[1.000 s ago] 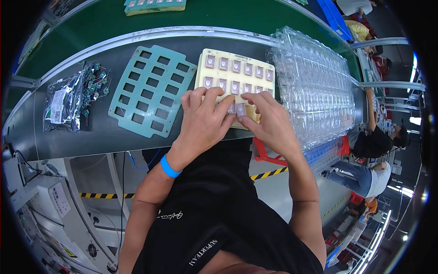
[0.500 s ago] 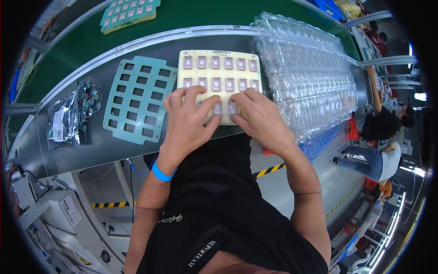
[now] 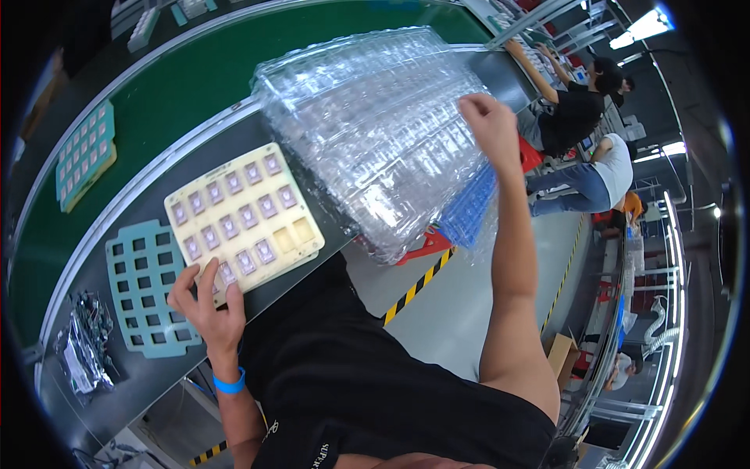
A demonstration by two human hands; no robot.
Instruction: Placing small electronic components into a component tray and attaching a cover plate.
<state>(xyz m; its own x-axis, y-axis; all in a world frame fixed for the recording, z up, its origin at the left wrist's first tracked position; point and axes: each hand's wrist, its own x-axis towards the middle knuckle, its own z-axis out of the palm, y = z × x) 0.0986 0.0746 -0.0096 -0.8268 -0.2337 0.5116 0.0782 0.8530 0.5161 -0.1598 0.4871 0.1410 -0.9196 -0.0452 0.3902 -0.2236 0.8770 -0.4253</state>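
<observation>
A cream fixture tray [image 3: 273,166] lies on the workbench, holding small pinkish square parts [image 3: 248,216] in rows of pockets. Two pockets at its lower right corner hold no part. My left hand [image 3: 209,313] rests at the tray's lower left corner, thumb and fingers apart, its fingertips beside a part there. Over the far right side of a stack of clear plastic blister trays [image 3: 367,117] is my right hand [image 3: 492,129]. Its fingers are curled together; whatever they hold, if anything, is hidden.
A teal frame with square openings [image 3: 144,262] lies left of the cream tray, with a silvery bag [image 3: 86,352] beyond it. On the green conveyor [image 3: 180,70] sits another loaded tray [image 3: 86,152]. Blue plastic trays [image 3: 467,207] sit under the clear stack. Other people [image 3: 578,109] are at the right.
My right hand has left the cream tray and swung out over the clear trays. The view has turned rightward. My left hand stays at the cream tray.
</observation>
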